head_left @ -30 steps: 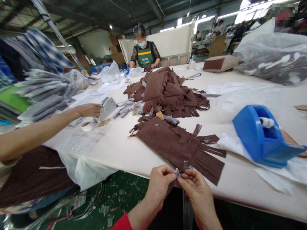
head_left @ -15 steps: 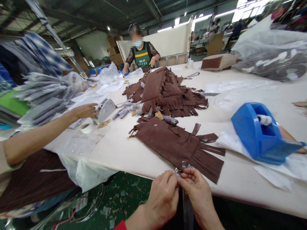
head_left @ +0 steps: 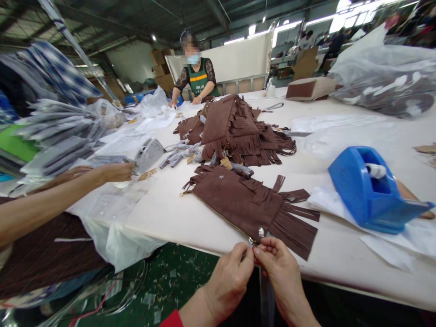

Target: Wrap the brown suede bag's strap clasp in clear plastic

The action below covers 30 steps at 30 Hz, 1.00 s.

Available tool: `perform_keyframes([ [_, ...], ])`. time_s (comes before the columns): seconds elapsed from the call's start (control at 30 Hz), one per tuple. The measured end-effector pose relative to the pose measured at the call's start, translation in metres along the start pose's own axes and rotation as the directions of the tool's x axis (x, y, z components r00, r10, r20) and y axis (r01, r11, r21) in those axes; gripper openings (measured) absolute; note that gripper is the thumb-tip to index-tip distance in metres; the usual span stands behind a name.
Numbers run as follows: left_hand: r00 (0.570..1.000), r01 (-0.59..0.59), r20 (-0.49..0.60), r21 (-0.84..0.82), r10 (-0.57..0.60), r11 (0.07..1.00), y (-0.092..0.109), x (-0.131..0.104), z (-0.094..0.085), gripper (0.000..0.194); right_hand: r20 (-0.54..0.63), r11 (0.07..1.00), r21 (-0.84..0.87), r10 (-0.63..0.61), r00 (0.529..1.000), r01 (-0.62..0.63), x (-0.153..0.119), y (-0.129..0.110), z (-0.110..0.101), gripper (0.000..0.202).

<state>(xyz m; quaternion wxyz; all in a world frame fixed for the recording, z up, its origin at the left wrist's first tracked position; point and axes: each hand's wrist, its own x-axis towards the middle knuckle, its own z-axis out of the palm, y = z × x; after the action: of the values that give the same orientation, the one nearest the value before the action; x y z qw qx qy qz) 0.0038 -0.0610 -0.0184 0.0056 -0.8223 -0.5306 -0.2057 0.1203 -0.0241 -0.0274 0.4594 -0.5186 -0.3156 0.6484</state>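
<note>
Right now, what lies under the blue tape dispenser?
The blue tape dispenser sits on crumpled white plastic sheets spread over the table. Whatever lies directly beneath its base is covered.

Fringed bag (head_left: pixel 245 202) in front of me: brown suede-like cloth, matt, napped, fringe cut in flat strips. Small glinting metal piece at its near corner, pinched in my grip. Worktop (head_left: pixel 340 254): smooth, pale, matt. Tape dispenser (head_left: pixel 369 190): blue plastic, glossy. Bags (head_left: pixel 381 72) at the far right: clear plastic film, crinkled, shiny.
</note>
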Motion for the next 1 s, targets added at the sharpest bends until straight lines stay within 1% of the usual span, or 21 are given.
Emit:
perform_keyframes([
  [0.07,0.998,-0.053,-0.038,0.028,0.054,0.998,0.000,0.000,0.000,0.028,-0.010,1.000,0.008,-0.011,1.000,0.012,0.001,0.002,0.000,0.033],
  [0.13,0.997,-0.062,-0.054,0.009,0.062,0.998,0.001,0.001,-0.001,0.028,-0.015,1.000,0.006,-0.009,1.000,0.009,0.001,0.001,0.000,0.033],
  [0.17,0.998,-0.028,-0.051,-0.047,0.025,0.999,0.002,0.001,-0.002,0.028,-0.015,1.000,0.006,-0.001,1.000,0.001,0.001,0.000,0.000,0.034],
  [0.23,0.993,0.107,-0.032,-0.236,-0.118,0.966,0.005,0.003,-0.004,0.026,-0.007,1.000,0.008,0.024,1.000,-0.024,0.000,-0.004,0.001,0.035],
  [0.27,0.978,0.193,-0.005,-0.344,-0.208,0.919,0.007,0.005,-0.005,0.024,0.000,0.999,0.009,0.040,0.999,-0.040,0.000,-0.006,0.002,0.037],
  [0.3,0.955,0.279,0.031,-0.436,-0.296,0.856,0.008,0.007,-0.007,0.022,0.003,0.999,0.009,0.054,0.999,-0.054,-0.001,-0.008,0.002,0.038],
  [0.33,0.923,0.360,0.070,-0.505,-0.379,0.784,0.010,0.010,-0.008,0.020,0.004,0.998,0.010,0.063,0.998,-0.063,-0.001,-0.010,0.003,0.038],
  [0.37,0.881,0.439,0.114,-0.559,-0.460,0.703,0.011,0.013,-0.009,0.018,0.002,0.997,0.011,0.070,0.998,-0.070,-0.001,-0.011,0.003,0.039],
  [0.4,0.827,0.515,0.168,-0.608,-0.536,0.604,0.011,0.016,-0.010,0.016,0.001,0.997,0.011,0.077,0.997,-0.077,-0.001,-0.012,0.003,0.040],
  [0.43,0.760,0.586,0.233,-0.648,-0.606,0.486,0.012,0.019,-0.010,0.013,-0.003,0.997,0.017,0.079,0.997,-0.079,-0.001,-0.012,0.004,0.040],
  [0.5,0.602,0.694,0.378,-0.683,-0.703,0.227,0.012,0.024,-0.011,0.004,-0.008,0.996,0.037,0.080,0.997,-0.080,0.000,-0.012,0.004,0.040],
  [0.53,0.532,0.726,0.450,-0.678,-0.717,0.113,0.013,0.026,-0.012,0.006,-0.009,0.996,0.044,0.079,0.997,-0.078,0.000,-0.012,0.005,0.039],
  [0.57,0.476,0.749,0.518,-0.663,-0.710,0.019,0.014,0.027,-0.013,0.009,-0.011,0.996,0.050,0.076,0.997,-0.075,0.001,-0.012,0.005,0.039],
  [0.6,0.434,0.763,0.580,-0.643,-0.689,-0.060,0.014,0.029,-0.014,0.013,-0.013,0.996,0.054,0.072,0.997,-0.071,0.001,-0.012,0.005,0.039],
  [0.63,0.402,0.770,0.634,-0.625,-0.660,-0.131,0.016,0.030,-0.015,0.016,-0.018,0.996,0.058,0.069,0.997,-0.068,0.001,-0.012,0.005,0.040],
  [0.67,0.380,0.766,0.678,-0.612,-0.629,-0.197,0.017,0.031,-0.016,0.019,-0.022,0.996,0.064,0.066,0.998,-0.064,0.001,-0.012,0.005,0.040],
  [0.73,0.344,0.743,0.729,-0.596,-0.592,-0.303,0.017,0.034,-0.015,0.022,-0.025,0.995,0.083,0.057,0.998,-0.055,0.001,-0.011,0.004,0.041],
  [0.8,0.325,0.719,0.733,-0.601,-0.597,-0.347,0.016,0.035,-0.013,0.020,-0.010,0.995,0.080,0.052,0.999,-0.051,0.002,-0.007,0.002,0.039],
  [0.9,0.329,0.703,0.714,-0.622,-0.618,-0.345,0.010,0.033,-0.010,0.020,0.030,0.999,0.039,0.028,0.999,-0.029,0.005,0.002,0.002,0.035],
  [0.97,0.336,0.704,0.701,-0.631,-0.630,-0.326,0.008,0.027,-0.009,0.020,0.041,0.999,0.038,-0.032,0.999,0.030,0.004,0.006,0.003,0.030],
  [1.0,0.345,0.705,0.693,-0.636,-0.633,-0.313,0.008,0.023,-0.009,0.021,0.065,0.997,0.037,-0.073,0.995,0.070,0.001,0.006,0.002,0.027],
])
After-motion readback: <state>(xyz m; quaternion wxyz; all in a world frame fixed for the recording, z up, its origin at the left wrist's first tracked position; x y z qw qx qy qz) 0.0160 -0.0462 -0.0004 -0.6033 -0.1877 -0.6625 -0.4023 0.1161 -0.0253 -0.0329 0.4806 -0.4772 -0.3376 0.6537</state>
